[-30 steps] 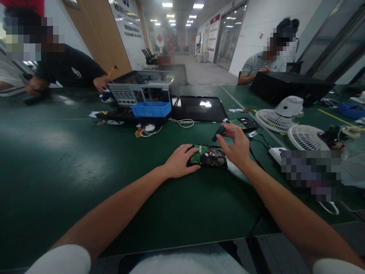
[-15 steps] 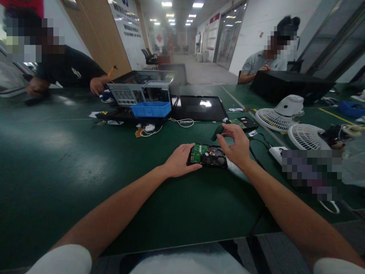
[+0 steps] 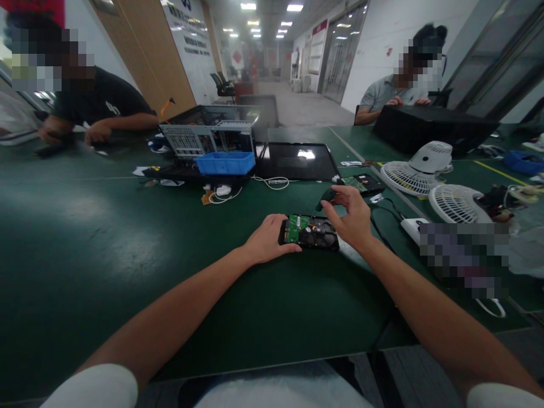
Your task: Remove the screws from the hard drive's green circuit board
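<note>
Across the broad, dark green tabletop point(image 3: 170, 226) in front of me lies a flat, rectangular, black-cased hard drive point(image 3: 321, 237), its long axis running left to right, its green circuit board point(image 3: 297, 228) facing up at the left end. My left hand point(image 3: 267, 241) clasps that end, thumb and fingers along opposite edges, seemingly to steady it. My right hand point(image 3: 352, 218) pinches a dark green-handled screwdriver point(image 3: 323, 200), slanted down-left over the drive, probably for aim; whether its tip touches, I can't tell.

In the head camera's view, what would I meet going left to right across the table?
Far-left co-worker's hand, blue tray, left hand, black device with green board, right hand, nearer white grille, rightmost blue bin.
</note>
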The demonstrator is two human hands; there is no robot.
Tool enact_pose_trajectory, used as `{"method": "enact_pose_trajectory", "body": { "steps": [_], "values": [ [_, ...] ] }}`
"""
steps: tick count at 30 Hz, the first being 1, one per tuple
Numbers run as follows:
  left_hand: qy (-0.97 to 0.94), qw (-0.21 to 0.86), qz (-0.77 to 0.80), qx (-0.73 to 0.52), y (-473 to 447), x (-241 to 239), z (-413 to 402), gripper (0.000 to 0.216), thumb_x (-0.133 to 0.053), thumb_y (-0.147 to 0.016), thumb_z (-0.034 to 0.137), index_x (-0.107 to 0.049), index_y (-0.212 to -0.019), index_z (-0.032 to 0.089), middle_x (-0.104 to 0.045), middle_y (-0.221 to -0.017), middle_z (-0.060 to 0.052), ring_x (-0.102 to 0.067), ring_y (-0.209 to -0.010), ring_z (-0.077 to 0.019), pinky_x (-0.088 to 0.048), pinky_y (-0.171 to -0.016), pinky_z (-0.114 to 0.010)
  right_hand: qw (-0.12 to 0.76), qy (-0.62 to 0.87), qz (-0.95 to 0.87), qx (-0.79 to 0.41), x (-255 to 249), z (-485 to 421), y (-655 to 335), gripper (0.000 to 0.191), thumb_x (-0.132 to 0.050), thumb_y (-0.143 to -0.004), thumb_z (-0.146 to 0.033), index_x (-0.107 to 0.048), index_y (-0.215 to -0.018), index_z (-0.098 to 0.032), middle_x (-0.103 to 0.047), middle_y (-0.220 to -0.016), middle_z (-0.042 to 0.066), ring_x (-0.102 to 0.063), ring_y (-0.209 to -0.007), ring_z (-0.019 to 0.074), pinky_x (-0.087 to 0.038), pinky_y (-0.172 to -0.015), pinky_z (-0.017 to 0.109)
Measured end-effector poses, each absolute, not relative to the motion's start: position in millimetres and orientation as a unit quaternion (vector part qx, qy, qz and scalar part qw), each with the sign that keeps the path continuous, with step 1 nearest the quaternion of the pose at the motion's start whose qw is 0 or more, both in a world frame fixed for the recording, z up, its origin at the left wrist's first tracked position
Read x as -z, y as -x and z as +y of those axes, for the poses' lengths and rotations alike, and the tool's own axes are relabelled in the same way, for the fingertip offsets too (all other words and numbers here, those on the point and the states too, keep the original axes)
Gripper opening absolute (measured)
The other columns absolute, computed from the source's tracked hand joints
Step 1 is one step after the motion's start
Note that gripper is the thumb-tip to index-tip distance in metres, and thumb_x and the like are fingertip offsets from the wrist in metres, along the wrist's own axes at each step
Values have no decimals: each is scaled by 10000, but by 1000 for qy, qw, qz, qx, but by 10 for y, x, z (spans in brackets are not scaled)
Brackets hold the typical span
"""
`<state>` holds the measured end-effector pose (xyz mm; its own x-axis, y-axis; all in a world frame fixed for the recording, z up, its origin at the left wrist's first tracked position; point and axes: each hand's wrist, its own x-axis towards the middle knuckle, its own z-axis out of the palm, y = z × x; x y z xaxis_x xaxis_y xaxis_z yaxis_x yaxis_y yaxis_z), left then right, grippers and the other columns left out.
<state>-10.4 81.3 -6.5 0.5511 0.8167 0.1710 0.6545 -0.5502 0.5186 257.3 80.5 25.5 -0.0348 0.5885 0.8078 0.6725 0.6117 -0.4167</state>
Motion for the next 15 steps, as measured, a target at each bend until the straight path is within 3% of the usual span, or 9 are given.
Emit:
{"method": "enact_pose_trajectory", "body": {
  "steps": [8,15],
  "values": [
    [-852,212,433,-203,99,50,807,985,-715,-754,800,-460,-1462,163,-509,-1483,-188,-449,-1424,-371,-437,-1171,-542,536,422,-731,-16,-247,795,-2547,437,-676,-940,-333,-507,-1338,-270,-703,-1188,89,-757,-889,228,-650,-832,440],
    [-856,210,424,-209,101,57,817,943,-731,-761,770,-475,-1442,169,-536,-1451,-182,-455,-1422,-373,-441,-1164,-537,528,438,-727,29,-257,802,-2555,463,-744,-898,-390,-562,-1305,-267,-690,-1033,57,-726,-785,213,-651,-775,426]
  ]
}}
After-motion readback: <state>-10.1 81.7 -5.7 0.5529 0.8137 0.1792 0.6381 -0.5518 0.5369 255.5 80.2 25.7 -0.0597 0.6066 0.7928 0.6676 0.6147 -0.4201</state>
